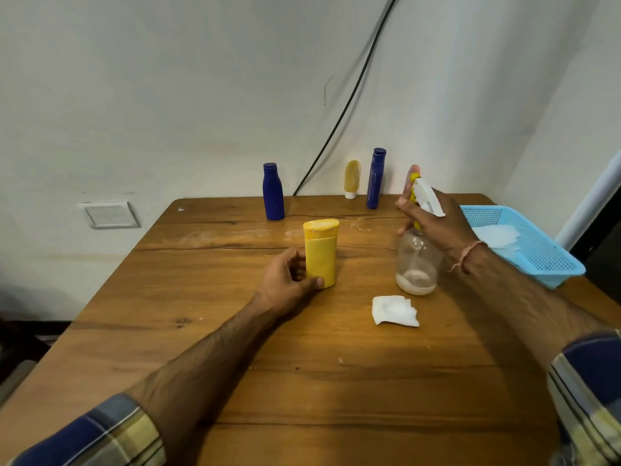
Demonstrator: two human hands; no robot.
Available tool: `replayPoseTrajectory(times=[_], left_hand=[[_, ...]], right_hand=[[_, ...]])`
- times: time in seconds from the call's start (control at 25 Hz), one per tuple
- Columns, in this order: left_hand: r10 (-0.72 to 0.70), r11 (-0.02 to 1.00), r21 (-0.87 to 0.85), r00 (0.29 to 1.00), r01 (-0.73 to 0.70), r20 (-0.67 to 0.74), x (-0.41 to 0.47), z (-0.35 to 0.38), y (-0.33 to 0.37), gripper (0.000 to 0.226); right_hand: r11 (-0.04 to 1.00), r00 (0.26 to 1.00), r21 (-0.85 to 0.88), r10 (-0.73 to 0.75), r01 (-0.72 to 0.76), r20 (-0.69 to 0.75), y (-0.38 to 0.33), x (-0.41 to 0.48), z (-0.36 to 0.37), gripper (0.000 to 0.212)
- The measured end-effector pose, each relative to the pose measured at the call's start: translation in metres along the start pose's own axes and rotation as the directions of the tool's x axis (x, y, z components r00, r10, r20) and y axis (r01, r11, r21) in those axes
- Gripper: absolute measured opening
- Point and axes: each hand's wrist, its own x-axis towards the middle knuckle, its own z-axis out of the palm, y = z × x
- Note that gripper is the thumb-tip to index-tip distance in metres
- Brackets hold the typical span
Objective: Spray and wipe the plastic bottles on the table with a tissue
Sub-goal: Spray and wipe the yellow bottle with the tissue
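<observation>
Our left hand grips the yellow bottle low on its body, thumb in front and fingers curled behind. The bottle stands upright near the middle of the wooden table. Our right hand is clamped on the head of the clear spray bottle, fingers wrapped at the trigger; this bottle is upright (a little cloudy liquid sits at its bottom). A folded tissue lies flat just in front of the spray bottle, apart from both hands. The blue basket at the right edge holds more white tissues. Two dark blue bottles and a small yellow tube stand along the far edge.
</observation>
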Motion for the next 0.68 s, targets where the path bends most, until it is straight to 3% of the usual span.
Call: replayPoseTrajectory(times=[0.08, 0.2, 0.32, 0.4, 0.68], left_hand=[[0.062, 0.995, 0.086, 0.998, -0.059, -0.028, 0.003, 0.003, 0.001, 0.035], [0.132, 0.978, 0.178, 0.984, -0.11, -0.117, 0.01, 0.009, 0.003, 0.04], [0.177, 0.97, 0.193, 0.971, -0.145, -0.163, 0.016, 0.014, 0.004, 0.038], [0.205, 0.964, 0.203, 0.965, -0.171, -0.162, 0.016, 0.016, 0.003, 0.034], [0.282, 0.941, 0.246, 0.938, -0.231, -0.199, 0.016, 0.017, -0.005, 0.03]], right_hand=[[0.996, 1.0, -0.091, -0.006, 0.007, 0.013, -0.021, -0.007, -0.007, 0.036], [0.999, 0.974, -0.03, 0.035, -0.029, 0.222, -0.062, -0.036, -0.013, 0.039], [0.975, 0.857, -0.022, 0.205, -0.222, 0.473, -0.089, -0.075, -0.003, 0.046], [0.951, 0.778, -0.046, 0.277, -0.305, 0.564, -0.094, -0.093, 0.009, 0.044], [0.974, 0.82, -0.122, 0.227, -0.192, 0.525, -0.109, -0.1, 0.04, 0.037]])
